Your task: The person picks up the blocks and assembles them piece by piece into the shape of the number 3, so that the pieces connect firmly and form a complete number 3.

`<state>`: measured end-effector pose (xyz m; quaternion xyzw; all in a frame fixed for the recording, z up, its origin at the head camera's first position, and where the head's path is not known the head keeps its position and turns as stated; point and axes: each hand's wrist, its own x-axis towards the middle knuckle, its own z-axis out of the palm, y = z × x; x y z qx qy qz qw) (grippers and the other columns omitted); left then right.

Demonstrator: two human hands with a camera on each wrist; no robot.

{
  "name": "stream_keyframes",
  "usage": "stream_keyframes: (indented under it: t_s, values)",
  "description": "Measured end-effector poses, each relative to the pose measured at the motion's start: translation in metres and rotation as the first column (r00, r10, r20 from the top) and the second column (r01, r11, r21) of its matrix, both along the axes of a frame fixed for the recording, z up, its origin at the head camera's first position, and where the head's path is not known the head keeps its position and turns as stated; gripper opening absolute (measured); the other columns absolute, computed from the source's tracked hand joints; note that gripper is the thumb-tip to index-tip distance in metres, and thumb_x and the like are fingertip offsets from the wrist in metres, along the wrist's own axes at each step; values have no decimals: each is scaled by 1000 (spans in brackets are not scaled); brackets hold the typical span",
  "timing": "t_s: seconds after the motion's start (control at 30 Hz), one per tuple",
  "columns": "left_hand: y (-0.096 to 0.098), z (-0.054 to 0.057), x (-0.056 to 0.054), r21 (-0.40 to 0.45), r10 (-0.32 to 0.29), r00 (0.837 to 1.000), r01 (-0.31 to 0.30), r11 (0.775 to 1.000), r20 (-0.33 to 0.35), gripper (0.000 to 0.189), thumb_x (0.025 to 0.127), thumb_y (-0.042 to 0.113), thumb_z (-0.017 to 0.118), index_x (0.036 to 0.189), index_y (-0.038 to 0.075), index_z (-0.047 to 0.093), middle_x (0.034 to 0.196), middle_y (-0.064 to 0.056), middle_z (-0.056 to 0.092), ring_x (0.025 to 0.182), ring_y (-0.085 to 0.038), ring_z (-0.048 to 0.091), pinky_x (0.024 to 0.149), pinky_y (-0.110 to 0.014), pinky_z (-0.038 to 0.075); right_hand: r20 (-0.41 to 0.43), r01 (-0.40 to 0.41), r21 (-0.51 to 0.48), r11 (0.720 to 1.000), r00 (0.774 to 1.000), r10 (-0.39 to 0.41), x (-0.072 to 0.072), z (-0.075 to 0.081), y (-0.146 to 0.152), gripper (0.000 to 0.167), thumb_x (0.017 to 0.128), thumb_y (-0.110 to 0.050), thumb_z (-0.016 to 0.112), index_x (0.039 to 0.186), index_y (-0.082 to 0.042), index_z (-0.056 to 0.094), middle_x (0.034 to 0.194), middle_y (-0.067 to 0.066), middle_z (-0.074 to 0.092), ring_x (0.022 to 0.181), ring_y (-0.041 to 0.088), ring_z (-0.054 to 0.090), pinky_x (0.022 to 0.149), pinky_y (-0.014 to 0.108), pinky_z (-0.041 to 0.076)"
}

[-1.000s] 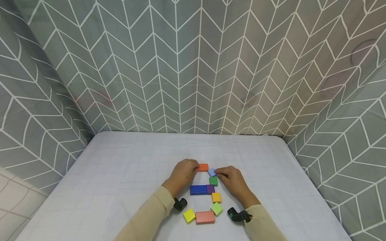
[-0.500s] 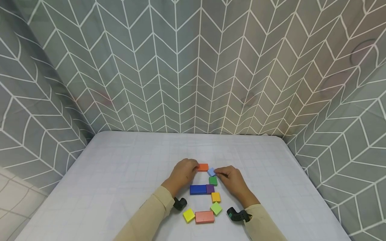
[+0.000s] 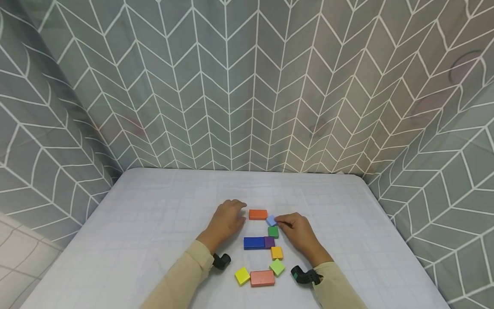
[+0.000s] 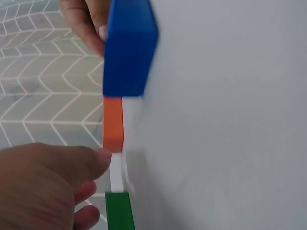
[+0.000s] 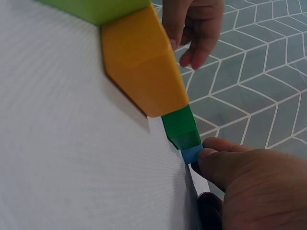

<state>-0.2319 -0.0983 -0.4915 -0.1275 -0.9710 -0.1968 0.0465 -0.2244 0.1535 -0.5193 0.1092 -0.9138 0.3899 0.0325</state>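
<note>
In the head view, my right hand point(image 3: 297, 231) pinches the small light blue block point(image 3: 271, 220) at its right side; the right wrist view also shows thumb and finger on this blue block point(image 5: 192, 154). My left hand point(image 3: 225, 221) is just left of the orange block point(image 3: 257, 214), fingers spread and holding nothing. A green block point(image 4: 119, 211) shows below the left thumb in the left wrist view, where the head view has the hand covering. Below the light blue block sits another green block point(image 3: 273, 232), above a purple block point(image 3: 269, 242) set against a long dark blue block point(image 3: 254, 243).
Further down the curved row come an orange-yellow block point(image 3: 276, 253), a lime green block point(image 3: 277, 268), a salmon block point(image 3: 262, 278) and a yellow block point(image 3: 242, 276). All lie on a white-covered table point(image 3: 173, 193). A patterned grey curtain point(image 3: 239, 107) stands behind it.
My left hand has let go of the orange block and drawn back to the left, its fingers opening. The right hand stays on the light blue block.
</note>
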Motion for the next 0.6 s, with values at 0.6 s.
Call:
stream_keyframes:
  t_s: [0.6]
  values:
    - [-31, -3, 7, 49, 85, 996, -86, 995, 33, 37, 87, 21, 73, 122, 10, 69, 119, -5, 68, 113, -22, 62, 101, -41, 50, -8, 12, -4, 1000, 1000, -12, 0, -1, -1, 18, 91, -11, 72, 103, -22, 80, 103, -6, 71, 107, 17, 65, 95, 42, 53]
